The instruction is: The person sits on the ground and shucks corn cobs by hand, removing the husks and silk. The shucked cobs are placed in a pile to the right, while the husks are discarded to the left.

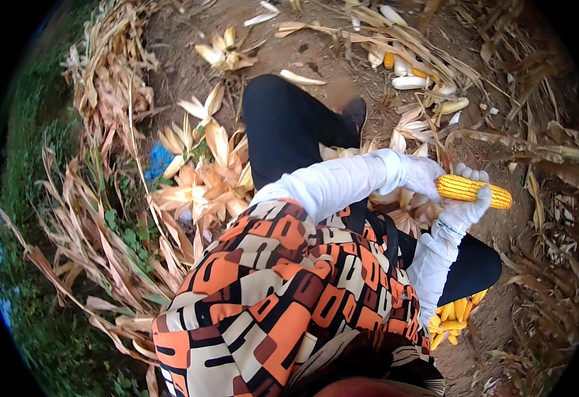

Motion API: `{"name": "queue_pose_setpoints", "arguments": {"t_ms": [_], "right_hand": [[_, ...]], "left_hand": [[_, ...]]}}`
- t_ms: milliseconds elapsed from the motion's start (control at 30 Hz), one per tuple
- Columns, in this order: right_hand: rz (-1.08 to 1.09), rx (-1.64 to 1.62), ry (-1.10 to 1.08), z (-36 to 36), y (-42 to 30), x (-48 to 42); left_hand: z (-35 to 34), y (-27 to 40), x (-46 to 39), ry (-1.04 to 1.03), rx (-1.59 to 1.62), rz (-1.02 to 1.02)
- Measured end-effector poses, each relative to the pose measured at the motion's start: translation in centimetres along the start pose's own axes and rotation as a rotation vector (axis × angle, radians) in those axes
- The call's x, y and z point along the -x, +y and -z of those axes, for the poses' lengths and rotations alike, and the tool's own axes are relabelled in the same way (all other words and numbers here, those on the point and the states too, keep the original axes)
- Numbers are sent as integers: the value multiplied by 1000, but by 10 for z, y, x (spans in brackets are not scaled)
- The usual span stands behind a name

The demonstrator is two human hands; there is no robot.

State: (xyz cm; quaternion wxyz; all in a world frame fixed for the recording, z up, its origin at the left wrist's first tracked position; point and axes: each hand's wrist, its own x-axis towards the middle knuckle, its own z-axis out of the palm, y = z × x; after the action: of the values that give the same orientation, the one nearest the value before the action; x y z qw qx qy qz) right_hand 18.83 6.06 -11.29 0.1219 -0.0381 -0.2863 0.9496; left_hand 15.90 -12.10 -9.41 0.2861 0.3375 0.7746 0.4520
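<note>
A husked yellow corn cob [460, 189] is held out in front of me, roughly level. My right hand [469, 206], in a white knitted glove, wraps around it near the far end. My left hand [422, 177], gloved in white too, closes at the cob's near end; its fingertips are partly hidden. Pale dry husks [408, 211] lie below both hands, between my legs. More bare yellow cobs [450, 317] are piled beside my right leg, partly covered by my sleeve.
Opened husks [210, 181] and a blue plastic scrap [158, 161] lie left of my raised knee. Ahead on the soil are several husk-covered and bare cobs [411, 82] among dry stalks [418, 37]. Dry corn plants [105, 233] and green growth [26, 297] border the left side.
</note>
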Motion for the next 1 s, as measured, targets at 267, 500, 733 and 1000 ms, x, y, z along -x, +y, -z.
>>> {"name": "queue_pose_setpoints", "arguments": {"t_ms": [267,500,733,1000], "right_hand": [[-5,187,121,-32,13,11],[-198,123,58,-70,-8,16],[107,-356,468,13,-192,15],[857,-303,869,130,-308,79]], "left_hand": [[16,16,19,98,-687,32],[150,-65,78,378,-432,-800],[338,-15,257,761,-1224,1359],[320,-57,245,945,-943,1122]]}}
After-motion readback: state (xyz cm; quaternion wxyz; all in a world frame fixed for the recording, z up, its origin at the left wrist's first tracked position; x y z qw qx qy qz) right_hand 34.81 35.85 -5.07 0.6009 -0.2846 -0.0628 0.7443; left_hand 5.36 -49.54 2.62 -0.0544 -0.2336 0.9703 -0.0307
